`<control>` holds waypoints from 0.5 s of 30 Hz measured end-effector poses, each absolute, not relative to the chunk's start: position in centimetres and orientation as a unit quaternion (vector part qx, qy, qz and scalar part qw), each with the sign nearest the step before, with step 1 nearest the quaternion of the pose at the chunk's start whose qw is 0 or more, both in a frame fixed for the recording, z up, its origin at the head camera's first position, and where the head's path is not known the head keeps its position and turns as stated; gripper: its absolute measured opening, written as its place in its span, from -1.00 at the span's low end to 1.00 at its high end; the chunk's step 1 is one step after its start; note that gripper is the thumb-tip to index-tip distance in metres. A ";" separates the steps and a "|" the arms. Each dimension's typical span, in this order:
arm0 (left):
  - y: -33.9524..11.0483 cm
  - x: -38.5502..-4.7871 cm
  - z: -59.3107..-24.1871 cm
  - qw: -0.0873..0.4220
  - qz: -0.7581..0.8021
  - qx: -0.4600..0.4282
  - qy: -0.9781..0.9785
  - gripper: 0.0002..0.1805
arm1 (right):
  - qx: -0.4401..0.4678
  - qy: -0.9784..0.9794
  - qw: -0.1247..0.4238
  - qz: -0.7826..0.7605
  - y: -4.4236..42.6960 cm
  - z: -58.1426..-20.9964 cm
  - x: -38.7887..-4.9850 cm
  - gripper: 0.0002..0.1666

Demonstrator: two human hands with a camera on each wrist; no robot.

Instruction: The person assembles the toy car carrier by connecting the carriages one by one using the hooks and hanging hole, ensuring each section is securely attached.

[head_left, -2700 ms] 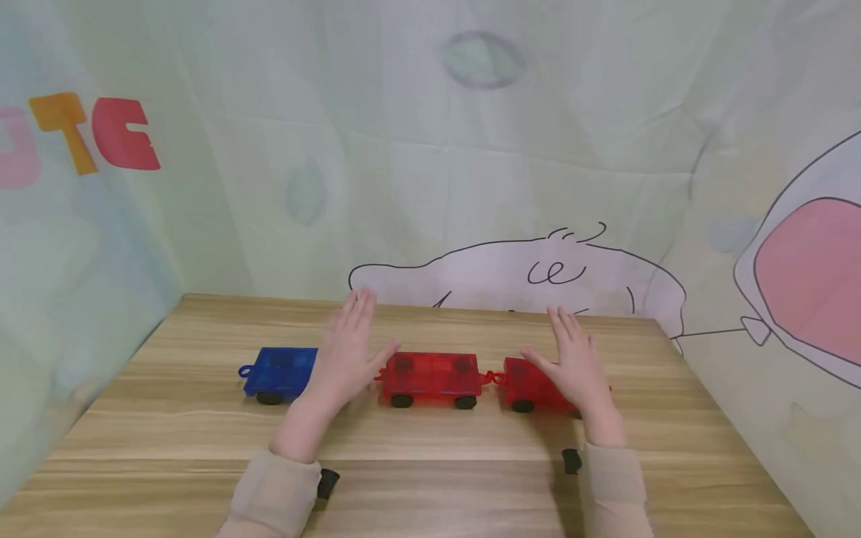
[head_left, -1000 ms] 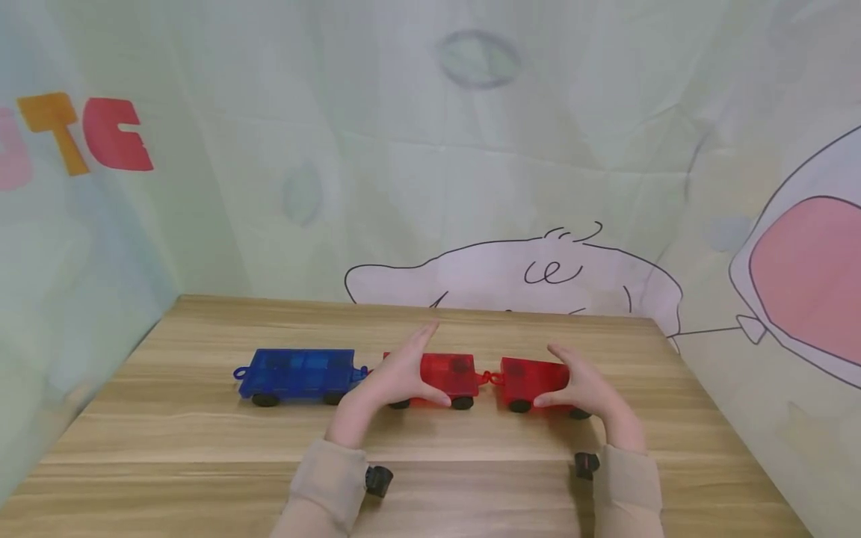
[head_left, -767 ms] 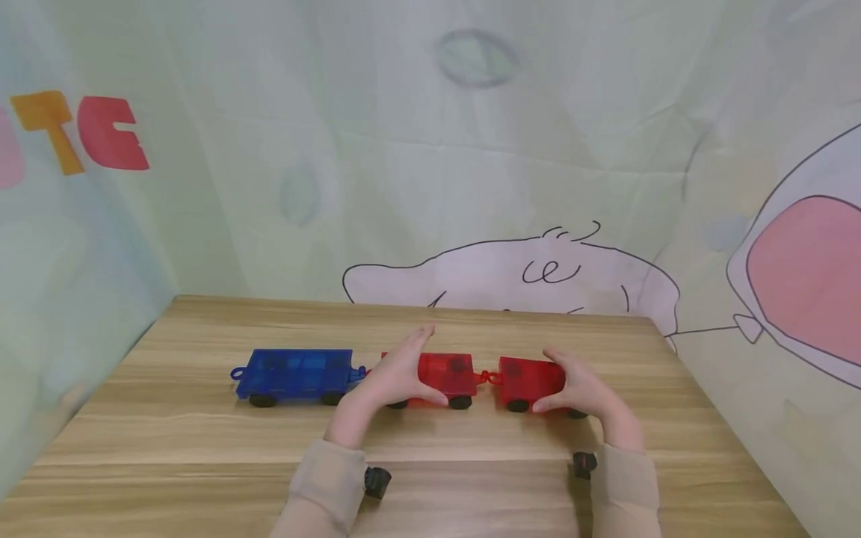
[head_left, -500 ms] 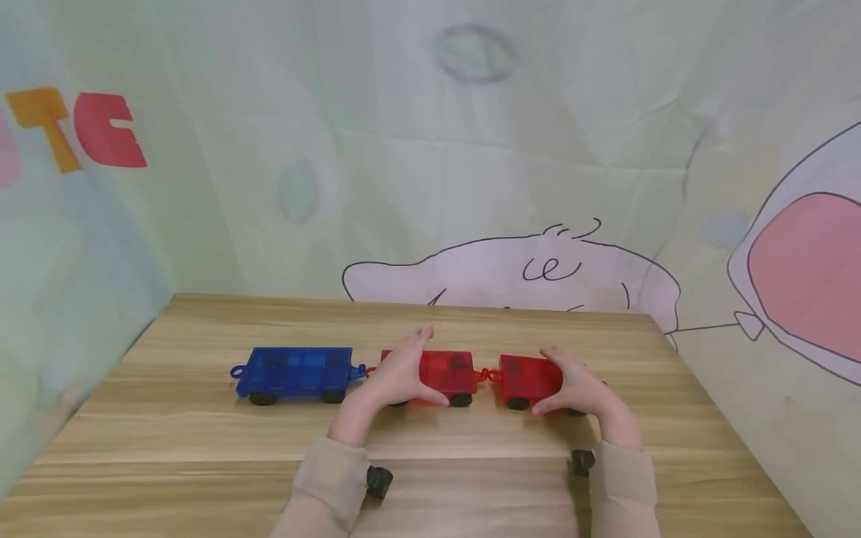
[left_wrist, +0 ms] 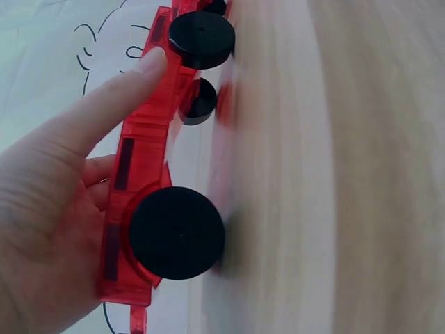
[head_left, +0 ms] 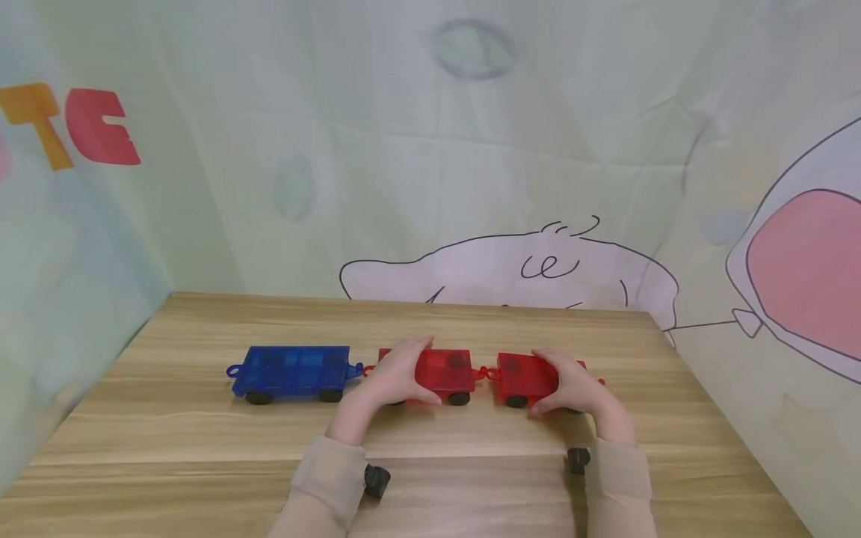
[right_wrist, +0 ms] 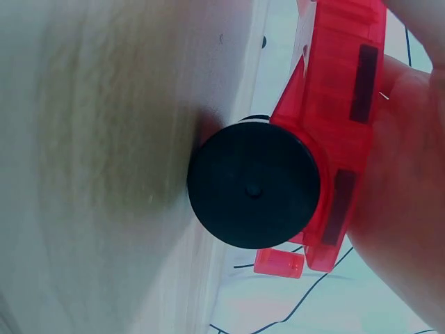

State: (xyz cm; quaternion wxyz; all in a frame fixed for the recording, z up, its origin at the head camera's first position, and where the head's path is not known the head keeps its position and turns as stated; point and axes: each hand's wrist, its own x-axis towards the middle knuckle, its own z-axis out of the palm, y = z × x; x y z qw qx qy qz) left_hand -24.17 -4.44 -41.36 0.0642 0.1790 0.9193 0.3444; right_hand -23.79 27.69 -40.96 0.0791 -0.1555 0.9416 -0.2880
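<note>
Three see-through toy train cars stand in a row on the table. My left hand (head_left: 397,373) grips the middle red toy train car (head_left: 445,368), its thumb along the near side and its fingers over the far side. In the left wrist view that thumb lies on the red side above the black wheels. The right red toy train car (head_left: 521,373) is held by my right hand (head_left: 572,385), which covers its right part. A red hook and ring (head_left: 486,373) meet between these two cars. At the left stands the blue toy train car (head_left: 296,368), untouched, its hook at the middle car's ring.
The wooden table (head_left: 471,478) runs back to a printed cloth (head_left: 269,149), with more cloth at both sides. A black wrist camera (head_left: 377,482) sits at the left sleeve, another black camera (head_left: 578,460) at the right sleeve.
My left hand has moved right from beside the blue car to the middle red car. Both hands have lowered and closed round the red cars. The cars keep their row.
</note>
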 end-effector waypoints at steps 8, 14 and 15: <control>-4.4 -24.2 -41.5 0.069 0.353 0.169 0.918 0.06 | -0.148 0.945 0.077 -0.281 27.7 -41.0 -23.8 0.08; -4.4 -24.4 -41.7 0.070 0.354 0.169 0.917 0.05 | -0.152 0.943 0.073 -0.286 27.8 -41.0 -23.8 0.05; -4.4 -24.4 -41.7 0.071 0.354 0.169 0.917 0.05 | -0.153 0.943 0.072 -0.286 27.8 -41.1 -23.8 0.05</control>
